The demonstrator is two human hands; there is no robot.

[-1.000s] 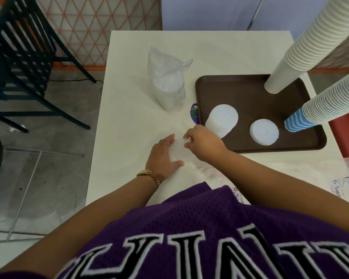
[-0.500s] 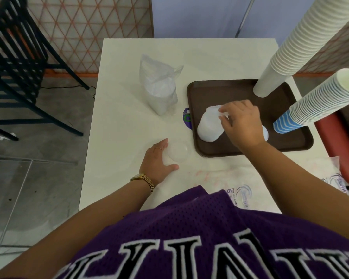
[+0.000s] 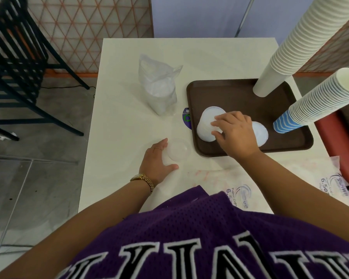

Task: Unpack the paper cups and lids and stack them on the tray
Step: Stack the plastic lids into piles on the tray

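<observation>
The step in hand looks like the stacking of lids: the right hand (image 3: 235, 133) is over the brown tray (image 3: 238, 93), its fingers curled down onto the top of the taller stack of white lids (image 3: 207, 126) at the tray's near left, apparently setting lids on it or squaring them up; whether it pinches a lid or only touches the stack cannot be told. The left hand (image 3: 156, 162) rests on the white table (image 3: 119, 117) with fingers and thumb spread apart, cupping a short clear-wrapped bundle of lids (image 3: 177, 152) just beside the tray's near left corner. The next move probably calls for lifting more lids from that bundle and bringing them over the tray's rim squarely, since the taller stack already leans a little. By count: two lid stacks on the tray, the second, lower lid stack (image 3: 260, 133) partly hidden behind the right hand; two tall cup stacks on the tray, one of plain white cups (image 3: 286, 47) and one of blue-striped cups (image 3: 314, 101); one unopened bag of lids (image 3: 158, 91) standing on the table; and printed plastic wrappers (image 3: 250, 188) lying flat at the near edge, their number unclear.
</observation>
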